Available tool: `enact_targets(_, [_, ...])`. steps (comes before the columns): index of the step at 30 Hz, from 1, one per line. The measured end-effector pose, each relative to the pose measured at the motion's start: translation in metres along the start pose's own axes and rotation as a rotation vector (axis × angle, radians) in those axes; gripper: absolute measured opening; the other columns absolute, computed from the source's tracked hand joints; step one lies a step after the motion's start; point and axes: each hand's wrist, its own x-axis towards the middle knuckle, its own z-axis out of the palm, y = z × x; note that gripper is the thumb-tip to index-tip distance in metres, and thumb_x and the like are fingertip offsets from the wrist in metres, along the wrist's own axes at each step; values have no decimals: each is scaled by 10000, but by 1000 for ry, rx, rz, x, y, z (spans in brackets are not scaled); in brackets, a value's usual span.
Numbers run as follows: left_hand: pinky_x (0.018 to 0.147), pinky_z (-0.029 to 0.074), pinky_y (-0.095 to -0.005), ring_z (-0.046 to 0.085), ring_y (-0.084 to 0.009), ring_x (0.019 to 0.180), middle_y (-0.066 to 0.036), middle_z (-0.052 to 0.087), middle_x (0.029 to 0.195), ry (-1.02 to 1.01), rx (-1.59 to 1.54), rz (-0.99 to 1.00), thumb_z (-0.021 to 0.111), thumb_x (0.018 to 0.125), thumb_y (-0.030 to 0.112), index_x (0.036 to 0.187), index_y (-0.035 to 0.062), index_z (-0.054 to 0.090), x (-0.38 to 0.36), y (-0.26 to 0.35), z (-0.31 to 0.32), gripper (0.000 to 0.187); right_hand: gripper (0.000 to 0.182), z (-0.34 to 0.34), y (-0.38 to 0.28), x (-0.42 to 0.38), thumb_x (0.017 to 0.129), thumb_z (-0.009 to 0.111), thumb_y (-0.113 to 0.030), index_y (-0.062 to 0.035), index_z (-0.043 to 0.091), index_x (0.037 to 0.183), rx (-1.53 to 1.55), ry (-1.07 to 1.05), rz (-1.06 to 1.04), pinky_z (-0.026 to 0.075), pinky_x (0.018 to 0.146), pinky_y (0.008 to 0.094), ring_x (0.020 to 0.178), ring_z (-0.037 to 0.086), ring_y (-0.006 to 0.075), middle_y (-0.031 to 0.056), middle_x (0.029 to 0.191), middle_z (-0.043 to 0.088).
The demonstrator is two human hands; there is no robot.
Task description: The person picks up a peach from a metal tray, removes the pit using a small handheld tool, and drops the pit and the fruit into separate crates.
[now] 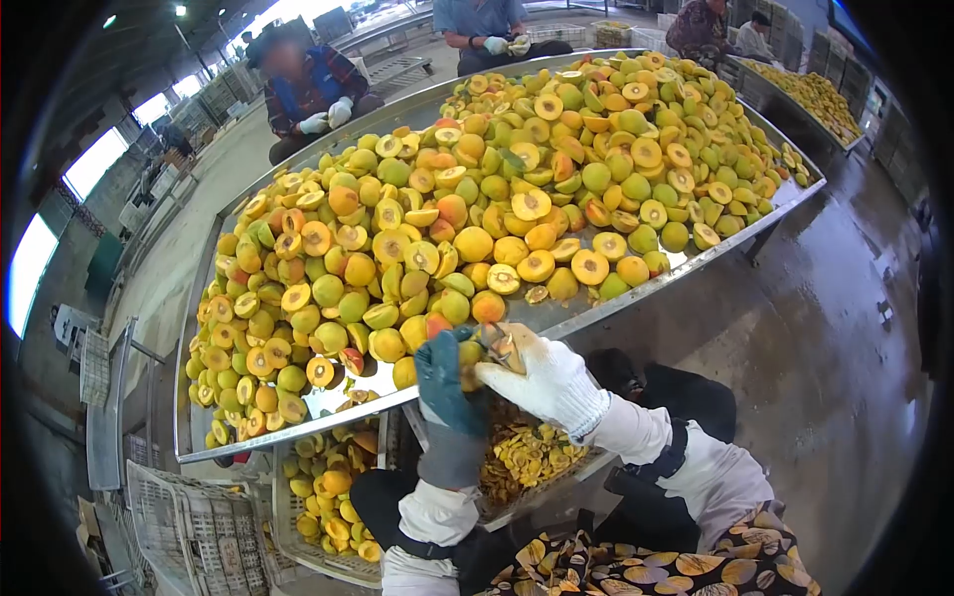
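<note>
My left hand point(444, 382), in a dark green rubber glove, is closed around a yellow-green peach point(471, 360); the fingers cover part of it. Against that fruit, my right hand point(547, 382) in a white knit glove grips a small metal tool point(503, 348) whose exact kind is partly hidden. Both hands are just over the near rim of a metal table point(586, 320) heaped with peaches point(393, 248), many of them cut into halves. Stones show in some of the halves. Below my hands, a crate point(512, 515) holds yellow scraps and brownish pieces.
Left of my knees stands a crate of peach halves point(333, 492), beside stacked pale crates point(194, 526). Across the table, a person in a plaid shirt point(308, 94) and a person in blue point(482, 30) sit with gloved hands. Another heaped table point(810, 94) is at back right; the floor point(825, 328) looks wet.
</note>
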Motion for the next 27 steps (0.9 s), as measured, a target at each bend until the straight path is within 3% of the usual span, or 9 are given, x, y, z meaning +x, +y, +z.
enact_targets(4, [872,499,-344,595,-188,987,-89,617,1116,44,162,208,458,1074,257,1188,-7,569,-2,10,20,309,430,-4,-9,9,897,651,-411,-85,568,1165,-90,-78,99,539,720,496,851,678,424,233,893,691])
enact_targets(5, [883,482,-323,580,-162,976,-79,620,1083,95,-270,-126,412,1088,223,1144,-10,597,-3,21,28,303,392,-6,-12,10,902,639,-381,-80,582,1147,-93,-68,118,538,733,503,851,677,428,229,878,692])
enact_targets(8, [906,498,-343,609,-227,1021,-133,620,1131,59,-94,-153,375,1099,215,1171,-38,582,-5,29,23,335,382,-2,-7,13,902,639,-376,-80,590,1138,-3,-65,43,538,738,507,849,677,431,230,872,693])
enact_targets(9, [873,478,-308,581,-156,950,-67,624,1043,115,-287,-201,415,1087,281,1121,-3,609,-5,25,26,346,401,-1,-5,12,907,629,-404,-67,606,1122,-13,-91,77,538,746,502,862,676,439,237,895,694])
enact_targets(14, [888,513,-333,615,-198,964,-90,612,1072,70,-663,-307,439,1068,390,1210,-8,564,8,-1,0,441,509,-34,-25,3,939,559,-516,-37,627,1100,11,-493,160,529,797,459,934,665,423,251,950,687])
enact_targets(16, [900,529,-350,629,-213,975,-105,621,1087,173,-1111,-473,449,1063,398,1250,-13,557,14,-18,-2,464,520,-35,-21,3,959,524,-524,-35,625,1106,109,-544,242,526,806,457,945,664,411,249,956,686])
enact_targets(20, [919,533,-351,633,-215,984,-123,626,1104,139,-1080,-496,436,1066,431,1285,-16,540,7,-1,6,509,525,-12,4,-5,988,478,-528,-33,628,1076,-40,-408,-67,525,785,466,916,674,407,232,915,693])
enact_targets(25, [859,528,-374,619,-235,923,-107,625,1020,131,-842,-437,428,1058,462,1174,14,569,-1,14,16,484,510,6,10,-11,980,512,-522,-25,614,931,-181,-112,-260,524,562,452,649,681,363,190,666,655])
enact_targets(27, [866,526,-364,620,-232,918,-102,630,1006,87,-772,-415,411,1063,464,1154,17,578,0,16,10,486,464,5,3,-16,971,549,-487,-27,607,988,-137,-201,-120,530,597,465,694,683,387,205,724,669])
